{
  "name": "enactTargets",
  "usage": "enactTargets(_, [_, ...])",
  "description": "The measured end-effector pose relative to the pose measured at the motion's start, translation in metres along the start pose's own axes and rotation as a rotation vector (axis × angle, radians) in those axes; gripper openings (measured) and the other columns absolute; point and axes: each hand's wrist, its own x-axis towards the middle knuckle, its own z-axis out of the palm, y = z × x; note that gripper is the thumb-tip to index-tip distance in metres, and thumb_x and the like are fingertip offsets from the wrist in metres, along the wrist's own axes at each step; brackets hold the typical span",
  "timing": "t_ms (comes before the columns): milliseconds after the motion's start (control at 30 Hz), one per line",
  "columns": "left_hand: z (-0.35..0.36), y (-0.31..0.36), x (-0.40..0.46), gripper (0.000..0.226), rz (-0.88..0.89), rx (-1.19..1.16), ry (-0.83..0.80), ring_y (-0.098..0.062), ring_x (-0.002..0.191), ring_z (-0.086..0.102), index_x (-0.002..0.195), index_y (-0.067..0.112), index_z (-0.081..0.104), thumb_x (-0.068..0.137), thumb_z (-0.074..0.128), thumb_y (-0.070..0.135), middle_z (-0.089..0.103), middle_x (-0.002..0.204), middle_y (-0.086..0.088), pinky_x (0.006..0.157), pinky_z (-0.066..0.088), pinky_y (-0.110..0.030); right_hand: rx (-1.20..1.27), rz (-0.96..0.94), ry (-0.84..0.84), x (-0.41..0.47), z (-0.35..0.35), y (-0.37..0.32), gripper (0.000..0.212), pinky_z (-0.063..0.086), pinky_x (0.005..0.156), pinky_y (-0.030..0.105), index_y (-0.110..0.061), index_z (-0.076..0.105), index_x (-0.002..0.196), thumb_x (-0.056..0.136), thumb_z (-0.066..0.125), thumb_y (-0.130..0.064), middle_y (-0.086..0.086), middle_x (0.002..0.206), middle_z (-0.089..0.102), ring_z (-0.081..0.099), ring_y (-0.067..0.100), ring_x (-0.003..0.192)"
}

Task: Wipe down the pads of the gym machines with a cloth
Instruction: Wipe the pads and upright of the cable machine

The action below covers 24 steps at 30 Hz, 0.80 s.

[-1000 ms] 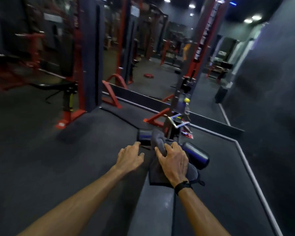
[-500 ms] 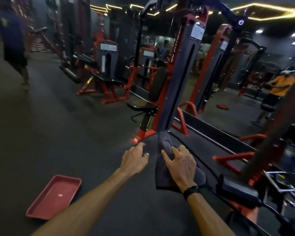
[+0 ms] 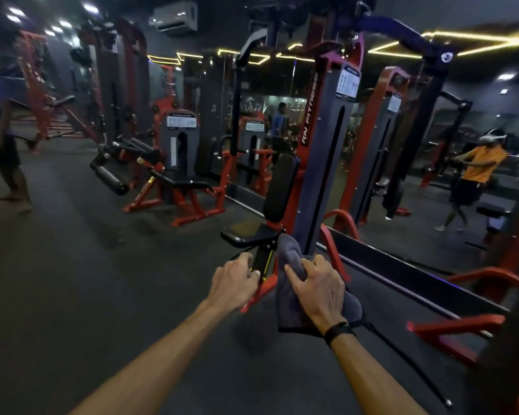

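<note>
Head view: the right hand [image 3: 318, 290] grips a grey cloth [image 3: 291, 301], fingers curled round its bunched upper part while the rest hangs below the wrist. Just to its left, the left hand [image 3: 232, 284] holds nothing, fingers loosely curled. Beyond both hands stands a red-framed machine with a black seat pad [image 3: 247, 232] and an upright back pad [image 3: 280, 187]; the cloth touches neither.

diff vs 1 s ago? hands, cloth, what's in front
The view swung left, off the bench with roller pads and onto a seated machine's seat pad. The right hand still grips the grey cloth, now in the air; the left hand stays empty beside it.
</note>
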Motion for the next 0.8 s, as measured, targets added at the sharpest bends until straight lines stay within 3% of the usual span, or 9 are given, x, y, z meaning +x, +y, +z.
enactTargets(133, [-0.035,-0.021,0.089,0.044,0.016,-0.025,0.117,-0.028,0.112,0.063,0.139,0.016,0.050,0.098,0.055,0.031,0.073,0.106,0.002,0.098,0.045,-0.042,0.046,-0.100,0.034,0.091,0.056,-0.034,0.026,0.048,0.060,0.035,-0.017,0.072,0.087,0.088,0.072,-0.043,0.003,0.082,0.059,0.060,0.025,0.071])
enactTargets(400, [-0.053,-0.130,0.246,0.048,-0.011,0.030,0.223,-0.025,0.122,0.057,0.141,0.016,0.050,0.096,0.057,0.034,0.068,0.124,-0.003,0.103,0.039,-0.043,0.111,-0.221,-0.006,0.193,0.217,-0.103,0.030,0.049,0.057,0.037,-0.017,0.066,0.083,0.091,0.066,-0.046,0.002,0.080,0.054,0.055,0.022,0.069])
enactTargets(567, [-0.056,-0.201,0.367,0.054,-0.019,0.023,0.166,-0.024,0.130,0.050,0.143,0.018,0.047,0.095,0.059,0.038,0.058,0.138,-0.004,0.109,0.036,-0.043,0.056,-0.154,-0.054,0.275,0.320,-0.118,0.028,0.044,0.056,0.033,-0.018,0.067,0.081,0.089,0.071,-0.045,0.000,0.078,0.052,0.056,0.020,0.067])
enactTargets(800, [-0.057,-0.227,0.535,0.053,0.096,0.016,0.075,-0.023,0.134,0.046,0.145,0.017,0.046,0.097,0.057,0.036,0.054,0.142,-0.003,0.111,0.032,-0.044,-0.003,0.018,0.015,0.392,0.399,-0.106,0.026,0.049,0.059,0.034,-0.017,0.071,0.087,0.087,0.074,-0.043,0.003,0.083,0.059,0.059,0.024,0.071])
